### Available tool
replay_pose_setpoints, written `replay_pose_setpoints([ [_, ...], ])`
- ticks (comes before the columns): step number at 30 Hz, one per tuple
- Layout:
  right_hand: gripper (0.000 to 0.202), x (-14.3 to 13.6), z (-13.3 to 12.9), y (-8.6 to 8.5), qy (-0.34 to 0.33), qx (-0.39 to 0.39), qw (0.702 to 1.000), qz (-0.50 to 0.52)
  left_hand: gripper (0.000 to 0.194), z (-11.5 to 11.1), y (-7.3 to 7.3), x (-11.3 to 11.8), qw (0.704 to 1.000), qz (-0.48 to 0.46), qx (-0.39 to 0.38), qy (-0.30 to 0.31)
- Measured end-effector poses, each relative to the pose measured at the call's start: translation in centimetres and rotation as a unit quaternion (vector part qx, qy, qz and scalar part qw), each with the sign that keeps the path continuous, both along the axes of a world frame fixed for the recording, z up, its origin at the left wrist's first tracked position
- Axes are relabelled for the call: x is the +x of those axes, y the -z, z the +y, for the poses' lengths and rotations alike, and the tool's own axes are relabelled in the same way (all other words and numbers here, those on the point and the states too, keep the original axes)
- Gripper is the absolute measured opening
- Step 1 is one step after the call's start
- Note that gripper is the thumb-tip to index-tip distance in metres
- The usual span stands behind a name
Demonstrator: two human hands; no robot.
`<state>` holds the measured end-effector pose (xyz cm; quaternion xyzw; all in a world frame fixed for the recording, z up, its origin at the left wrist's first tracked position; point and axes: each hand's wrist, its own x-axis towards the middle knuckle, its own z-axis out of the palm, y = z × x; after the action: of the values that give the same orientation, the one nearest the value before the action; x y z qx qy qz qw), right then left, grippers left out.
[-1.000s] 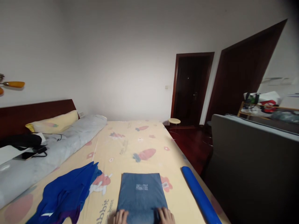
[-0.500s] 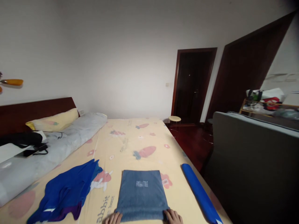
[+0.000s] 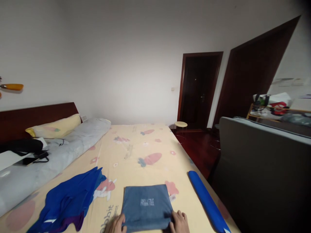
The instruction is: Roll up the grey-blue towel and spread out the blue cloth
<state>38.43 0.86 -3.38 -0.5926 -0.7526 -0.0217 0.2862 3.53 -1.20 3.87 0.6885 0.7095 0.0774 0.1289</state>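
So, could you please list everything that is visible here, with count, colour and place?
folded cloth: 1, grey-blue, near edge of bed
bed sheet: 1, pale yellow, carrot print
loose garment: 1, bright blue, left of the cloth
roll: 1, blue, right bed edge
pillow: 1, yellow, by headboard
duvet: 1, grey, left side
stool: 1, pale, by door
left hand: on cloth's left edge
right hand: on cloth's right edge

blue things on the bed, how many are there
3: a folded grey-blue cloth between both hands at the near edge, a crumpled blue garment to its left, a blue roll along the right edge.
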Motion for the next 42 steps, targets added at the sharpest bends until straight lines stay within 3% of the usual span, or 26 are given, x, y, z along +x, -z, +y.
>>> replay_pose_setpoints([
  [3, 0.025, -0.2, 0.5, 0.1, 0.070, 0.033, 0.997, -0.007, 0.032, 0.7, 0.2, -0.1, 0.999, 0.021, 0.001, -0.036],
  [6, 0.034, -1.1, 1.2, 1.0, 0.114, 0.077, 0.990, -0.019, 0.040, 1.4, 1.5, 0.7, 0.991, 0.082, 0.072, -0.073],
  [8, 0.039, -2.9, 1.5, 2.0, 0.077, 0.104, 0.991, -0.032, 0.045, 1.7, 3.1, 2.4, 0.989, 0.096, 0.104, -0.046],
  [11, 0.040, -7.3, 1.6, 3.4, -0.039, 0.109, 0.992, -0.041, 0.051, 2.1, 6.1, 6.4, 0.994, 0.054, 0.085, 0.051],
  [13, 0.043, -10.1, 1.5, 4.1, -0.072, 0.097, 0.992, -0.026, 0.056, 2.3, 8.0, 8.9, 0.993, 0.030, 0.084, 0.081],
  [15, 0.053, -11.7, 1.6, 4.7, -0.081, 0.099, 0.992, -0.018, 0.059, 2.5, 9.2, 10.0, 0.990, 0.023, 0.095, 0.099],
  [17, 0.065, -11.4, 1.9, 5.2, -0.117, 0.120, 0.985, -0.042, 0.063, 2.6, 9.7, 9.5, 0.986, 0.021, 0.091, 0.140],
  [19, 0.076, -9.6, 2.3, 5.7, -0.160, 0.146, 0.973, -0.077, 0.070, 2.7, 9.6, 7.5, 0.982, 0.016, 0.057, 0.181],
  [22, 0.083, -5.5, 2.3, 6.2, -0.148, 0.140, 0.975, -0.093, 0.077, 2.2, 8.8, 3.4, 0.987, 0.013, 0.008, 0.162],
  [25, 0.079, -1.7, 1.5, 5.9, -0.103, 0.057, 0.990, -0.074, 0.075, 1.3, 7.9, -0.4, 0.990, 0.007, -0.001, 0.140],
  [28, 0.072, 0.3, 0.7, 4.3, -0.078, -0.045, 0.995, -0.046, 0.078, 0.6, 6.9, -2.5, 0.992, -0.002, 0.000, 0.123],
  [32, 0.062, 0.3, 0.7, 0.6, -0.075, -0.126, 0.989, -0.005, 0.075, 0.7, 5.6, -3.1, 0.992, -0.028, 0.034, 0.118],
  [36, 0.036, -0.5, 1.0, -2.3, -0.031, -0.142, 0.988, 0.058, 0.050, 1.6, 4.9, -3.2, 0.991, -0.090, 0.080, 0.067],
  [39, 0.032, -0.4, 1.2, -2.8, 0.009, -0.168, 0.979, 0.113, 0.040, 2.1, 4.7, -3.3, 0.986, -0.138, 0.091, 0.004],
  [42, 0.033, 0.1, 1.6, -2.1, 0.051, -0.145, 0.982, 0.112, 0.036, 2.3, 4.1, -2.9, 0.990, -0.103, 0.069, -0.064],
])
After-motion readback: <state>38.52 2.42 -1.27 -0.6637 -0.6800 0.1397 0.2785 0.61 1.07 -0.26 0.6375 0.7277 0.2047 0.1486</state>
